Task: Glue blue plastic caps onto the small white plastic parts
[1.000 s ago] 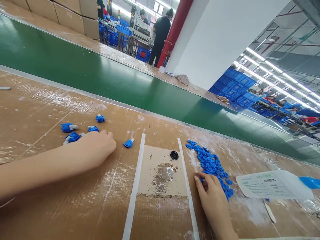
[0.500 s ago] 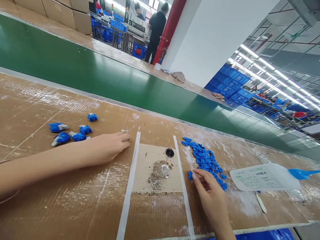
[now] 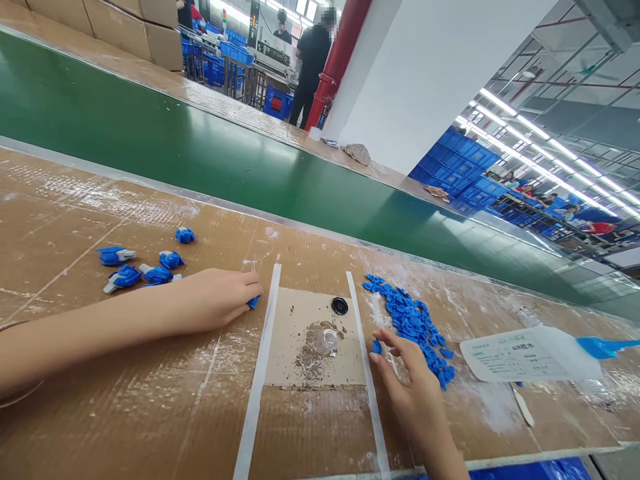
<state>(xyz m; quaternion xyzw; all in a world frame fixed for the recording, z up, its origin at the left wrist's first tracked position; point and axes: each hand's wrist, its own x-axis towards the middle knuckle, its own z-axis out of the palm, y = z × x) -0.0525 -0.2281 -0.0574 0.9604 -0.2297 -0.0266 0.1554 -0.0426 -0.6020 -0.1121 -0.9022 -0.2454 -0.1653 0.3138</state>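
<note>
At the brown-covered counter (image 3: 165, 393), alongside a green conveyor belt (image 3: 215, 143), both hands were at small blue parts.

Right hand (image 3: 413, 383): thumb and forefinger pinched a single blue petal-shaped piece (image 3: 377, 347), just right of the right tape strip (image 3: 369, 373). A loose blue pile (image 3: 413, 320) of similar pieces lay beyond the fingers.

Left hand (image 3: 220, 300): fingers curled over a blue part (image 3: 253, 303) near the left tape strip (image 3: 257, 373). Only its edge showed; gripped or merely touched, I could not tell.

Farther left lay several blue clusters with pale stubs (image 3: 157, 275). Between the strips, a cardboard square (image 3: 280, 363) bore a black cap (image 3: 339, 306) and a clear round piece (image 3: 326, 341) in a wet-looking patch. Glue bottle (image 3: 530, 355) lay right of the pile.

Step, as judged: picking up a petal piece while attending to the part at left. Next move seemed to call for a light, steady pinch, a surer view of the left hold, and clearance above the wet patch.
</note>
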